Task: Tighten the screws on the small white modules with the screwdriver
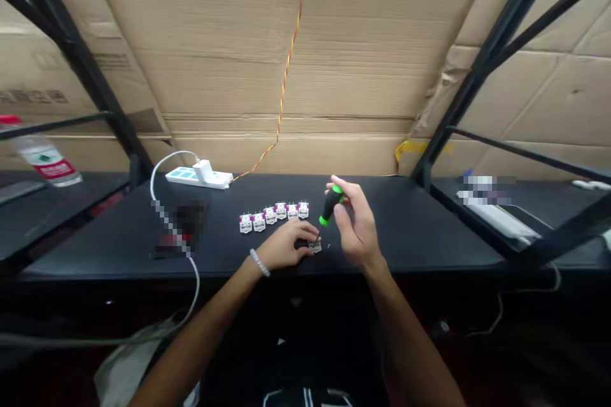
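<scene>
Near the front edge of the black table, my left hand is closed on a small white part with something dark beside it. My right hand grips a black and green screwdriver, tilted with its shaft pointing down at that part. The tip is too small to make out. Behind my left hand, several white and purple parts stand in a slanting row. A tiny light piece lies just right of the held part.
A white power strip with a plug and white cable is at the back left. A blurred dark object lies left. Black metal frames flank the table, with cardboard behind. A bottle is far left.
</scene>
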The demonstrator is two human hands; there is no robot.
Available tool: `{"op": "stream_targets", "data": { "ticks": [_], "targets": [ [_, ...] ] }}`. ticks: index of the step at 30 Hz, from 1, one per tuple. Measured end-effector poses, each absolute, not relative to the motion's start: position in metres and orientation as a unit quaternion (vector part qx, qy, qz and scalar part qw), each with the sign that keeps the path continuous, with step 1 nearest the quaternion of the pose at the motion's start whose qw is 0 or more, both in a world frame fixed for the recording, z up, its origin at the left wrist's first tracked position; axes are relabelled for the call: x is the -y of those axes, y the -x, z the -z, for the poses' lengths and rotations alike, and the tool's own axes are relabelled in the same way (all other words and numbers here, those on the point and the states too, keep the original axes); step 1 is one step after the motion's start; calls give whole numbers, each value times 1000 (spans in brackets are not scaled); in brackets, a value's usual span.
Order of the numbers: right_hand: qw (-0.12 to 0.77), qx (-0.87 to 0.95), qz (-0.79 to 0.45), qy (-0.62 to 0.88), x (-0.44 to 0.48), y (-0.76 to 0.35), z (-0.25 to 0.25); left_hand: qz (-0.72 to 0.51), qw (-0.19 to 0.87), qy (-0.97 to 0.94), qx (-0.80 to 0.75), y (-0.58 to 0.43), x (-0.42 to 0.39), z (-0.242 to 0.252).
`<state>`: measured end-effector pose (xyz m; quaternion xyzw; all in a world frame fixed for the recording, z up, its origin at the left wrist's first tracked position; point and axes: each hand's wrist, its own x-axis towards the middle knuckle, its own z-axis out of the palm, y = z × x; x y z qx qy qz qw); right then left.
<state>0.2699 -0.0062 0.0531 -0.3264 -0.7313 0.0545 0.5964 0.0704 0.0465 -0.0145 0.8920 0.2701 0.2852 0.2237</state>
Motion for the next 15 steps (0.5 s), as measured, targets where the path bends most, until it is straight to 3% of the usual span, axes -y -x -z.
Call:
{"op": "stream_targets", "data": {
  "ticks": [4,10,15],
  "targets": [
    [613,701,23,363,5,-269,-54,-286,224,-893,-266,-70,-47,16],
    [599,721,-77,340,4,-271,-52,-288,224,-892,-268,-70,-47,15],
    [609,712,-2,350,5,-271,-54,-288,224,-894,-261,-70,-48,16]
  ]
}}
